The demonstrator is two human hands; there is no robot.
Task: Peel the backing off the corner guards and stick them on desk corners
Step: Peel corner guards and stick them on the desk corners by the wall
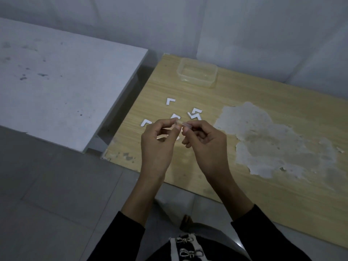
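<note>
I pinch a clear corner guard (181, 125) between my left hand (160, 142) and right hand (205, 144), above the white guards (170, 101) scattered on the worktop (244, 102).

**Black sleeves, silver bows**

The person wears a long-sleeved black top (216, 249). The left sleeve (130, 234) and right sleeve (263, 228) end partway up the forearms, with the left hand (158, 146) and right hand (207, 146) bare. White trim (173, 249) runs down the front, beside small silver bow-shaped clasps (185, 241).
</note>
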